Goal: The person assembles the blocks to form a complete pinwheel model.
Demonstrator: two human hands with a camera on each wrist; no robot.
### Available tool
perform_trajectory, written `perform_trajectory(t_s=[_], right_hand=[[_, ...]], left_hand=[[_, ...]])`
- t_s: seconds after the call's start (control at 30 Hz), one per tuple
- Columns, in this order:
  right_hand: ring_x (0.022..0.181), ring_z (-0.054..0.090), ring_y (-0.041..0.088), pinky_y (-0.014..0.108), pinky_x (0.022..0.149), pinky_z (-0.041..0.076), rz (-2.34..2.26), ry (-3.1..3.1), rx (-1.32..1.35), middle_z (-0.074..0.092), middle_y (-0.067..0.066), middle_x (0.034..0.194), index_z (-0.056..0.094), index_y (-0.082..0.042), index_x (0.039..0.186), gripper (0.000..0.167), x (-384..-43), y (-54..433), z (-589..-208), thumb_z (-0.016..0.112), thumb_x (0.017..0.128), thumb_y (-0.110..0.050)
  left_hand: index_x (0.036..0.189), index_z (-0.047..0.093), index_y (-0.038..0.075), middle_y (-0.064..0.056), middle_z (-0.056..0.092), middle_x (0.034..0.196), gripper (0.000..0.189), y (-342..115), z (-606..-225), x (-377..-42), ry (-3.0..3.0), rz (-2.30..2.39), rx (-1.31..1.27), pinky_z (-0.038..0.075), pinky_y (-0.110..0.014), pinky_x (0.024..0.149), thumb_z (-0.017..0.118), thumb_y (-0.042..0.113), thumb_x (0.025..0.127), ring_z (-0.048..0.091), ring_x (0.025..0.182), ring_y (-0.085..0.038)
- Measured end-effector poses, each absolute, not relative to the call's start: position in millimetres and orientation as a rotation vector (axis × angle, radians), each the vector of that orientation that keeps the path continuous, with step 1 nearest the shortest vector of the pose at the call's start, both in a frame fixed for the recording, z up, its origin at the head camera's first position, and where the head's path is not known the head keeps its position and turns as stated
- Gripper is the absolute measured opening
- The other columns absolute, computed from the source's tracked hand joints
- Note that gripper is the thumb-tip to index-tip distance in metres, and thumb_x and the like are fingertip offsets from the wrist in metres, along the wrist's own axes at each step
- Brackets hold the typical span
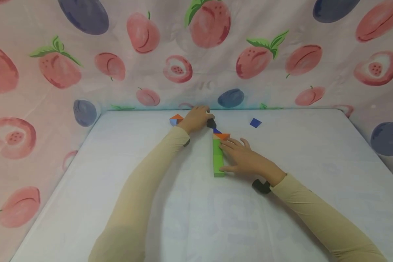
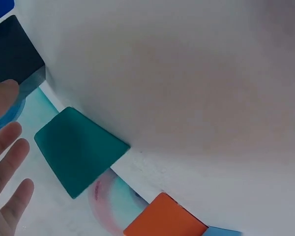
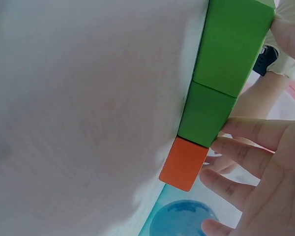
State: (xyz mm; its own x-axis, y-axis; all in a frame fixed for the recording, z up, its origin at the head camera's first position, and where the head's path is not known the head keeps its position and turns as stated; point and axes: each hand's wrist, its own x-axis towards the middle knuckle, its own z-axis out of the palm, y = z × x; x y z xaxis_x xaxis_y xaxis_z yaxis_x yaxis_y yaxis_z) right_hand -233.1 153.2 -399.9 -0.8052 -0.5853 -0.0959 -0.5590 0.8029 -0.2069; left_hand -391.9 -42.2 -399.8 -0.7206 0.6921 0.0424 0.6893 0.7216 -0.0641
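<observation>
My left hand (image 1: 197,118) is at the back of the white table, holding a black block (image 1: 211,124) by its fingertips. One fingertip shows against this dark block (image 2: 17,51) in the left wrist view; the other side of the grip is hidden. Next to it, a row runs toward the front: a blue triangular block (image 1: 217,131), an orange triangular block (image 1: 223,136) and two green blocks (image 1: 218,163) end to end. My right hand (image 1: 245,158) lies along the row's right side, fingers spread and fairly straight, fingertips and thumb against the green blocks.
Left of the left hand stand an orange block (image 1: 177,117) and a light blue block (image 1: 173,122). A teal block (image 2: 81,150) appears in the left wrist view. Toward the back right lies a blue block (image 1: 255,123). Fruit-patterned cloth (image 1: 144,72) borders the table.
</observation>
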Motion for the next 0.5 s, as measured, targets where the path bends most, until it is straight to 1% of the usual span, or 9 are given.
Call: perform_trajectory(t_s=[0.2,0.4,0.5], right_hand=[[0.142,0.022,0.037,0.066,0.108,0.012,-0.257,2.831,-0.909,0.031,0.013,0.152,0.033,-0.006,0.145,0.083,-233,153,-400,0.06,0.084,-0.055],[0.141,0.022,0.037,0.066,0.108,0.012,-0.252,2.83,-0.913,0.03,0.014,0.153,0.032,-0.006,0.146,0.083,-233,153,-400,0.06,0.084,-0.055],[0.141,0.022,0.038,0.066,0.108,0.012,-0.247,2.828,-0.918,0.03,0.014,0.153,0.032,-0.006,0.146,0.083,-233,154,-399,0.059,0.084,-0.055]], left_hand=[[0.126,0.061,0.022,-0.01,0.053,0.129,0.038,-47,-398,-388,-2.857,0.007,-1.165,0.03,-0.039,0.112,0.048,0.004,0.094,0.045,0.125,-0.026],[0.122,0.064,0.021,-0.011,0.056,0.124,0.039,-57,-398,-385,-2.785,-0.022,-1.234,0.037,-0.037,0.107,0.053,0.001,0.092,0.05,0.119,-0.026],[0.119,0.066,0.02,-0.012,0.058,0.122,0.036,-62,-396,-382,-2.768,-0.064,-1.262,0.039,-0.038,0.105,0.054,0.0,0.091,0.052,0.116,-0.027]])
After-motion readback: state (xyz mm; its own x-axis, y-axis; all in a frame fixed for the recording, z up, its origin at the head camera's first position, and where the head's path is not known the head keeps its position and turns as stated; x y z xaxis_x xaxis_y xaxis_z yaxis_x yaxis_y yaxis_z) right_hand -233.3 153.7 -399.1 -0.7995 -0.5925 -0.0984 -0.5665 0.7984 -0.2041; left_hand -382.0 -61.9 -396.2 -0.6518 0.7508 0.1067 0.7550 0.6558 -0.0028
